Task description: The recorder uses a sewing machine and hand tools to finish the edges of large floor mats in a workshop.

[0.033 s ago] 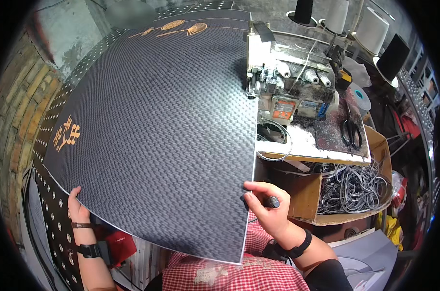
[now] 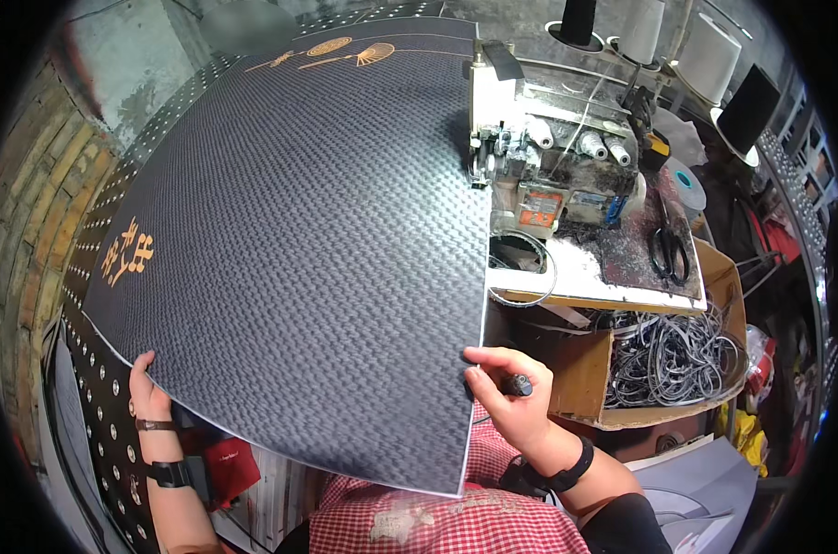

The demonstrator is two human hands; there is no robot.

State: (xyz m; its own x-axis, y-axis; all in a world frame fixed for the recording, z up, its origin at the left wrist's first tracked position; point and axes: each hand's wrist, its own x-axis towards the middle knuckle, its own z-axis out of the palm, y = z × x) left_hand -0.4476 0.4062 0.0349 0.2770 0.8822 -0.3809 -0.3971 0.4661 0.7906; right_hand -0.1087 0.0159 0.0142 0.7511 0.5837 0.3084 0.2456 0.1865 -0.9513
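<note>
A large dark grey woven-textured mat (image 2: 317, 249) with gold printed designs and a thin pale edge spreads across the view. At its near left edge, my left hand (image 2: 146, 392) grips it, fingertips on top and the rest partly hidden beneath. My right hand (image 2: 516, 388) pinches the right edge close to the near corner. Within that same hand sits a small tool with a black, rounded end (image 2: 518, 385); its kind is mostly hidden. The mat's right edge runs up under the head of an overlock sewing machine (image 2: 548, 138), whose lamp lights the mat there.
Black-handled scissors (image 2: 669, 255) lie on the lint-covered machine table (image 2: 594, 268). Beneath it, a cardboard box (image 2: 580, 379) holds tangled trimmings (image 2: 673, 360). Several thread cones (image 2: 710, 69) stand behind the machine. A brick wall (image 2: 45, 212) borders the left; a perforated dark surface (image 2: 105, 415) supports the mat.
The mat has slid very slightly away from me, its near corner now a little higher in view. Both hands keep nearly the same places and grips.
</note>
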